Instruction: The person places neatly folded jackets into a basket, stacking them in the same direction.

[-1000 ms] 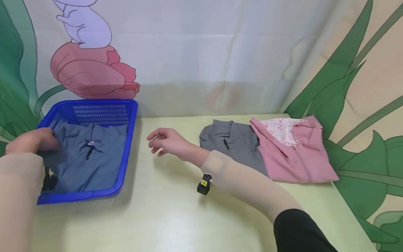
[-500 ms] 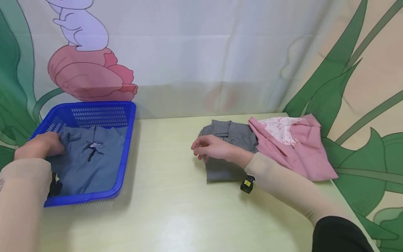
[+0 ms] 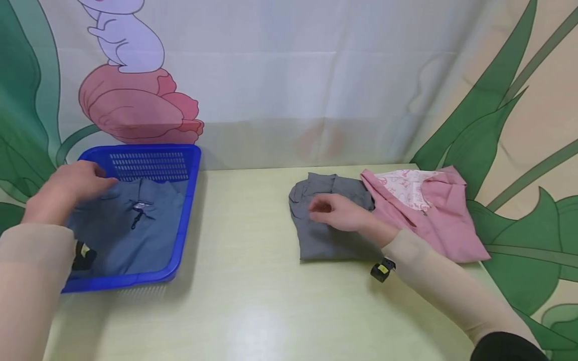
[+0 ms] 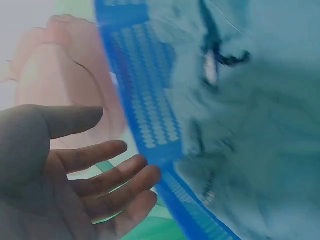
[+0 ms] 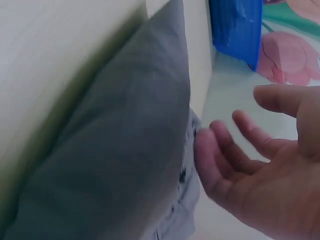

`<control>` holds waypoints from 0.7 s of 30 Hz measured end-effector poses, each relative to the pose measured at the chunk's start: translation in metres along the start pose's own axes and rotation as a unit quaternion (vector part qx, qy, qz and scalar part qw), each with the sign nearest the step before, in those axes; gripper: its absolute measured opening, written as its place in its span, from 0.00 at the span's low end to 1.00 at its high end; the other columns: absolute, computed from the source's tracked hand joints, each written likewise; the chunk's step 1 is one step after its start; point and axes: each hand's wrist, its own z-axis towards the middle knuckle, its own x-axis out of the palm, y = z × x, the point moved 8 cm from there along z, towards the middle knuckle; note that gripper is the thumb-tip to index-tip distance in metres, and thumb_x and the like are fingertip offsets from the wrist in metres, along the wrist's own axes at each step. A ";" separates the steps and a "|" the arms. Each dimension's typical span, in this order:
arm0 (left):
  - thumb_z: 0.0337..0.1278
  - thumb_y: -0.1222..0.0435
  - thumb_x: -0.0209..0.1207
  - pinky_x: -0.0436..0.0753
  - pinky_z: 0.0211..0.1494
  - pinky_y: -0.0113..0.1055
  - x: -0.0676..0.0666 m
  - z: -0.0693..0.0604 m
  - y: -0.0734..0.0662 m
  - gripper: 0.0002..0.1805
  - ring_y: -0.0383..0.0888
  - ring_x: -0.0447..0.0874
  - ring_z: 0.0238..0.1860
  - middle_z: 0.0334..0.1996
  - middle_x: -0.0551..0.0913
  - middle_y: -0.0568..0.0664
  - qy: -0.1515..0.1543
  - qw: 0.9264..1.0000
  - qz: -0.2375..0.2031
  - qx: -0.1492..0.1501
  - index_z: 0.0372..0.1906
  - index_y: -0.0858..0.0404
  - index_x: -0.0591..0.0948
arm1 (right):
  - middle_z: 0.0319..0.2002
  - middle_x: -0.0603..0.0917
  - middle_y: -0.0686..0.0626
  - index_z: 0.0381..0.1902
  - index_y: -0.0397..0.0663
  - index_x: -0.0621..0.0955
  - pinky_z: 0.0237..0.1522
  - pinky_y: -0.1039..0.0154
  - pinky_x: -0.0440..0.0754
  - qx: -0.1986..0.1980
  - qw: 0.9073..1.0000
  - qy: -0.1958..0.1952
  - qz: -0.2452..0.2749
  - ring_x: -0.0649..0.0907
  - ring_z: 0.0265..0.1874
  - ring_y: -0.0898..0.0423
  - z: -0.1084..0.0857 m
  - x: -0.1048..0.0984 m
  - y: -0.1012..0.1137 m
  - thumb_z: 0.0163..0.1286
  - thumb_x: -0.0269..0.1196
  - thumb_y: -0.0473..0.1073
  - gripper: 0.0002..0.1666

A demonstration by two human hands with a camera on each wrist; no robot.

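A blue-grey folded garment (image 3: 149, 220) with a dark zip pull lies inside the blue plastic basket (image 3: 192, 190) on the left. Over the basket's left side hovers my left hand (image 3: 67, 190); in the left wrist view its fingers (image 4: 115, 180) are spread and hold nothing. A folded grey garment (image 3: 325, 245) rests on the table at the right. Above it is my right hand (image 3: 338, 213), with loosely bent fingers (image 5: 210, 160) and nothing between them. A folded pink garment (image 3: 444, 225) with a patterned white lining lies just right of the grey one.
The pale wooden table (image 3: 239, 250) extends between the basket and the folded garments. Behind it hangs a printed curtain (image 3: 271, 100) with a rabbit and flower, its green leaves running down the right side.
My right hand has moved right, from the middle of the table to above the grey garment. My left hand has let go of the blue-grey garment and risen.
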 end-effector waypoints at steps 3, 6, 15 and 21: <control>0.76 0.51 0.49 0.73 0.54 0.73 -0.001 -0.005 -0.013 0.37 0.80 0.70 0.54 0.57 0.69 0.85 0.012 1.000 -0.010 0.027 0.61 0.87 0.68 | 0.54 0.82 0.42 0.59 0.37 0.79 0.57 0.50 0.77 0.009 0.999 -0.029 -0.040 0.79 0.54 0.47 -0.008 -0.014 -0.006 0.75 0.64 0.42 0.20; 0.76 0.51 0.50 0.73 0.54 0.73 -0.002 -0.012 -0.029 0.36 0.80 0.70 0.54 0.58 0.70 0.84 -0.003 0.999 -0.004 0.044 0.61 0.86 0.69 | 0.60 0.80 0.38 0.61 0.36 0.77 0.64 0.44 0.73 0.019 0.996 -0.049 -0.070 0.77 0.62 0.42 -0.015 -0.025 -0.013 0.74 0.65 0.43 0.23; 0.77 0.48 0.51 0.75 0.54 0.70 0.005 -0.036 -0.084 0.35 0.74 0.73 0.58 0.60 0.74 0.77 -0.007 0.995 -0.034 0.097 0.65 0.78 0.72 | 0.62 0.75 0.32 0.64 0.34 0.76 0.66 0.41 0.70 0.044 0.976 -0.076 -0.198 0.73 0.64 0.37 -0.023 -0.031 -0.042 0.68 0.70 0.45 0.31; 0.76 0.45 0.52 0.81 0.49 0.60 0.007 -0.051 -0.125 0.33 0.63 0.80 0.52 0.59 0.79 0.69 -0.004 0.988 -0.073 0.133 0.67 0.70 0.75 | 0.64 0.74 0.32 0.66 0.32 0.74 0.68 0.41 0.68 0.066 0.971 -0.064 -0.221 0.71 0.67 0.37 -0.024 -0.026 -0.054 0.69 0.69 0.47 0.34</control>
